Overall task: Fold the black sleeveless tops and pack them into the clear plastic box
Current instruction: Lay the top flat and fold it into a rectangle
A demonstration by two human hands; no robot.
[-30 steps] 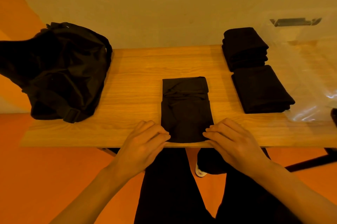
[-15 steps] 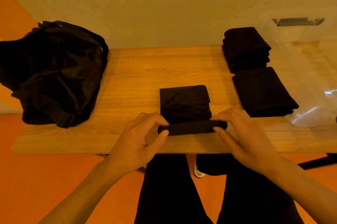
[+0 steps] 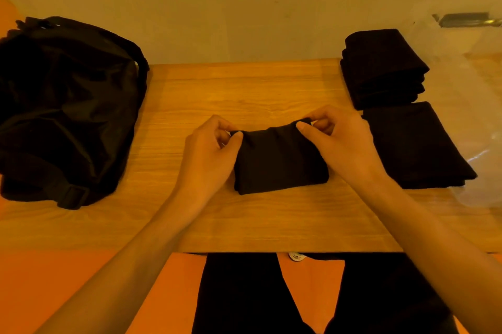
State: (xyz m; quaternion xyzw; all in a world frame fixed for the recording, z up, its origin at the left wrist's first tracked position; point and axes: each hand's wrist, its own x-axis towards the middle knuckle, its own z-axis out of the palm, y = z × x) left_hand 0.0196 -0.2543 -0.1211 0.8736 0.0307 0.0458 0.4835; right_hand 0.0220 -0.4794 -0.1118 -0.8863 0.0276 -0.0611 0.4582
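Pinching the far corners of the top [image 3: 277, 162], both hands have thumb and forefinger closed on cloth: left hand [image 3: 209, 154] on the far-left corner, right hand [image 3: 339, 143] on the far-right one. The two-corner hold is likely so the folded edge lands straight and the layers line up. The top sits mid-table [image 3: 244, 89] between the hands. Its bulk lies on the near side of the pinch points, with the near edge on the wood and the far edge looking a bit raised. The far pile [image 3: 380, 67] and near pile [image 3: 415, 143] of folded tops sit just right of the right hand, beside the box [image 3: 478, 67], probably staged for packing. What's in the box, can't tell. The bag [image 3: 65, 111] lies well apart at left.
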